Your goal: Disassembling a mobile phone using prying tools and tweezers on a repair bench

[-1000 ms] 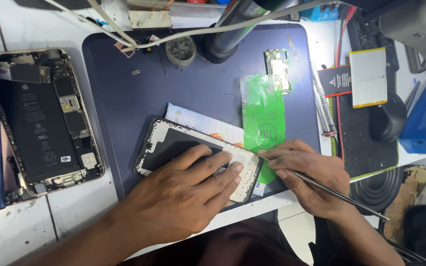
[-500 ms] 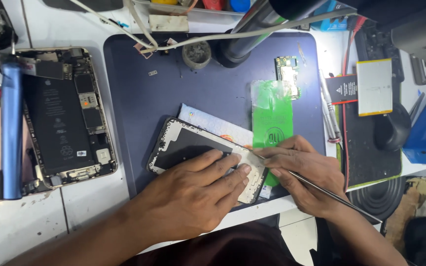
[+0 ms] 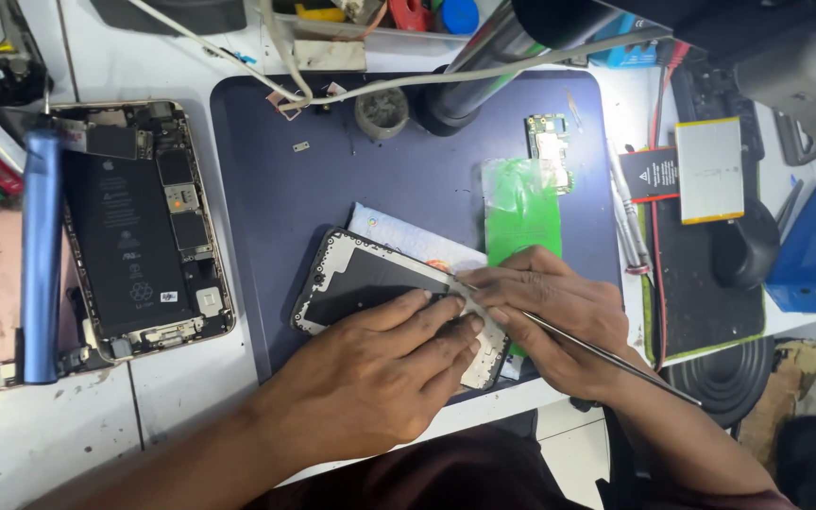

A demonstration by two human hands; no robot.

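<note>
My left hand (image 3: 375,364) lies flat on the lower end of a phone display panel (image 3: 361,279), which rests back side up on a dark blue work mat (image 3: 332,170). My right hand (image 3: 550,316) grips a thin metal tool (image 3: 606,354) like a pen, its tip at the panel's right edge near my left fingertips. A green film strip (image 3: 519,203) lies just behind my right hand, with a white paper (image 3: 408,236) under the panel.
An opened phone body (image 3: 139,231) with its battery showing lies on the left, a blue cylinder (image 3: 40,255) beside it. A small circuit board (image 3: 548,142), tweezers (image 3: 627,222), a flat battery pack (image 3: 696,170) and a black microscope post (image 3: 479,71) stand around the mat.
The view has shifted so everything sits further right and lower. My hands keep the same hold on the panel and tool; my right hand has edged slightly along the panel's edge.
</note>
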